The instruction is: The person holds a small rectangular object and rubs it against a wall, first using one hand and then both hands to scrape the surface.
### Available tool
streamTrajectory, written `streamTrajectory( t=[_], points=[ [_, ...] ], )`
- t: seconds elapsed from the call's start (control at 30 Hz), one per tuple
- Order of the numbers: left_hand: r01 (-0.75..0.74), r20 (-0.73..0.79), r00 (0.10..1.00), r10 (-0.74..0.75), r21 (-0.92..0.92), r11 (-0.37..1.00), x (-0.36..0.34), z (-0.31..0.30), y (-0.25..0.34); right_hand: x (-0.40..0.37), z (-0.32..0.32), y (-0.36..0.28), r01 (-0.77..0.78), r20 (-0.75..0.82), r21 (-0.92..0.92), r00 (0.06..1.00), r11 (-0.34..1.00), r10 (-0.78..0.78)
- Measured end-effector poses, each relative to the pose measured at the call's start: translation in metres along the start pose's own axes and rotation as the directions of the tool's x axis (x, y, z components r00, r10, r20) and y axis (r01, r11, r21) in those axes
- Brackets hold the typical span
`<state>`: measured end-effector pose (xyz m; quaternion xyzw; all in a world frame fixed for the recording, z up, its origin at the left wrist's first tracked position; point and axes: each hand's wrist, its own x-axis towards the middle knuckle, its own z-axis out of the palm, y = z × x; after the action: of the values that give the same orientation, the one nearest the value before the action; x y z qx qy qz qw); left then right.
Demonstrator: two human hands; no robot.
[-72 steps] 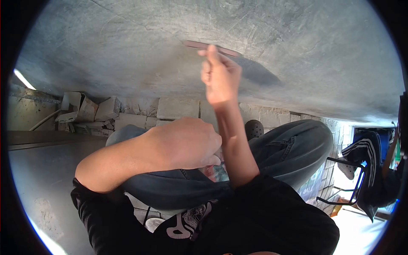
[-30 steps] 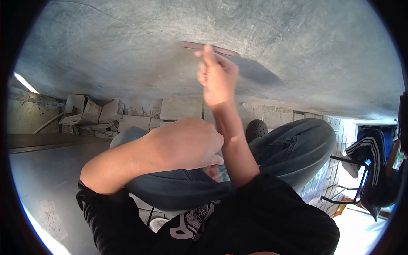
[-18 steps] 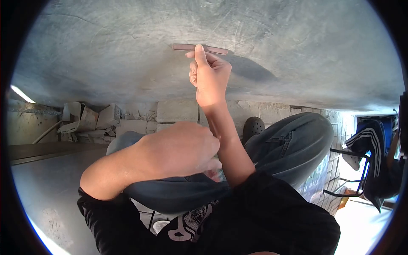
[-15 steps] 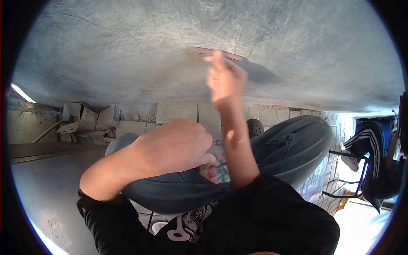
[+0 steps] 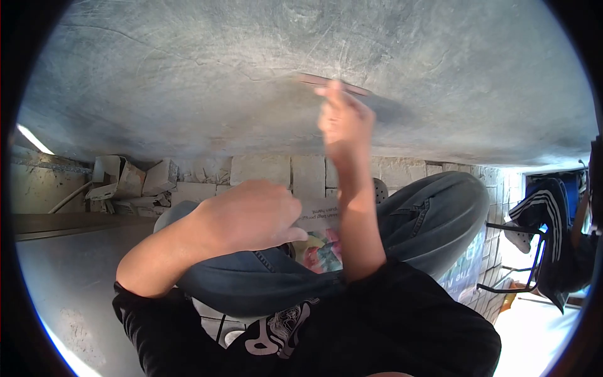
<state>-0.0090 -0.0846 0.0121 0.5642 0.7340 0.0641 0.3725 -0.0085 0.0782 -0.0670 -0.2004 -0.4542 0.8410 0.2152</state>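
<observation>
My right hand (image 5: 346,119), slightly blurred, grips a thin flat reddish-brown strip (image 5: 314,79) whose long side lies against the grey plastered surface (image 5: 207,81). The strip tilts down to the right, and a dark shadow spreads beyond its right end. Its exact kind I cannot make out. Over my lap hangs my left hand (image 5: 254,213), back of the hand up, fingers curled under and the thumb pointing right. Its palm is hidden, so I cannot see whether anything is in it. Below the hands, a printed sheet (image 5: 317,217) with lettering and coloured pictures lies between my bent legs.
Broken pale blocks (image 5: 129,177) are piled at the left, beside a smooth grey panel (image 5: 75,276). Pale paving bricks (image 5: 260,171) run along the foot of the surface. At the right, a person in striped dark trousers (image 5: 554,213) sits by a black metal frame (image 5: 509,289).
My right hand and the strip have moved right and slightly down along the grey surface. My left hand has shifted a little left and down, uncovering more of the printed sheet.
</observation>
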Motion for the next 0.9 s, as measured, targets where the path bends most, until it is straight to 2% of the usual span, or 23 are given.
streamTrajectory(
  t=[0.03, 0.07, 0.1, 0.13, 0.2, 0.23, 0.3, 0.4, 0.47, 0.53, 0.57, 0.63, 0.7, 0.77, 0.87, 0.9],
  points=[
    [0.0, -0.005, 1.0, 0.0, -0.001, 1.0, -0.004, 0.005, -0.005, 0.003, -0.017, -0.004, 0.001, 0.004, -0.003, 1.0, 1.0, -0.001],
    [-0.013, -0.027, 1.0, 0.014, 0.02, 1.0, -0.008, 0.01, -0.008, 0.008, -0.037, -0.008, 0.006, -0.062, 0.023, 0.998, 1.0, -0.005],
    [-0.026, -0.046, 0.999, 0.028, 0.041, 0.999, -0.009, 0.012, -0.009, 0.008, -0.04, -0.014, 0.013, -0.129, 0.05, 0.992, 0.999, -0.006],
    [-0.025, -0.046, 0.999, 0.027, 0.042, 0.999, -0.006, 0.012, -0.008, 0.01, -0.038, -0.013, 0.013, -0.129, 0.052, 0.992, 0.999, -0.006],
    [-0.118, -0.049, 0.992, 0.118, -0.001, 0.993, 0.0, 0.011, -0.002, 0.009, -0.019, -0.001, -0.034, 0.002, 0.09, 0.999, 0.995, 0.034],
    [-0.119, -0.032, 0.992, 0.119, 0.003, 0.993, 0.004, 0.007, 0.004, 0.005, 0.003, 0.004, -0.08, 0.042, 0.095, 0.996, 0.992, 0.076],
    [-0.049, 0.04, 0.998, 0.051, -0.055, 0.997, 0.011, -0.006, 0.013, 0.001, 0.027, 0.009, -0.12, 0.075, 0.114, 0.991, 0.986, 0.112],
    [0.024, 0.025, 0.999, -0.024, 0.017, 1.0, 0.01, -0.007, 0.008, 0.001, 0.03, 0.005, -0.159, 0.112, 0.079, 0.982, 0.984, 0.15],
    [0.019, -0.033, 0.999, -0.018, 0.032, 0.999, 0.001, 0.003, -0.007, 0.002, -0.002, -0.005, -0.048, 0.021, 0.004, 0.999, 0.999, 0.048],
    [0.023, -0.085, 0.996, -0.018, 0.054, 0.998, -0.004, 0.011, -0.012, 0.005, -0.033, -0.014, -0.013, -0.122, -0.002, 0.992, 1.0, 0.012],
    [0.024, -0.081, 0.997, -0.019, 0.058, 0.998, -0.005, 0.013, -0.011, 0.007, -0.035, -0.01, -0.009, -0.119, 0.015, 0.993, 1.0, 0.01],
    [0.031, -0.058, 0.998, -0.026, 0.077, 0.997, -0.003, 0.007, -0.005, 0.005, -0.028, -0.012, -0.036, -0.102, 0.01, 0.994, 0.999, 0.037],
    [-0.017, 0.019, 1.0, 0.017, -0.022, 1.0, 0.01, -0.002, 0.007, 0.004, 0.009, 0.002, -0.167, 0.017, 0.035, 0.986, 0.985, 0.166],
    [0.002, 0.046, 0.999, -0.001, -0.016, 1.0, 0.019, -0.008, 0.015, -0.001, 0.047, 0.024, -0.098, 0.102, 0.028, 0.99, 0.995, 0.095],
    [0.011, -0.014, 1.0, -0.01, 0.033, 0.999, 0.018, -0.001, 0.003, 0.0, 0.043, 0.029, -0.115, 0.124, 0.05, 0.986, 0.992, 0.108],
    [0.009, -0.047, 0.999, -0.006, 0.059, 0.998, 0.014, 0.001, -0.003, -0.002, 0.032, 0.018, -0.119, 0.074, 0.018, 0.99, 0.993, 0.117]
  ],
)
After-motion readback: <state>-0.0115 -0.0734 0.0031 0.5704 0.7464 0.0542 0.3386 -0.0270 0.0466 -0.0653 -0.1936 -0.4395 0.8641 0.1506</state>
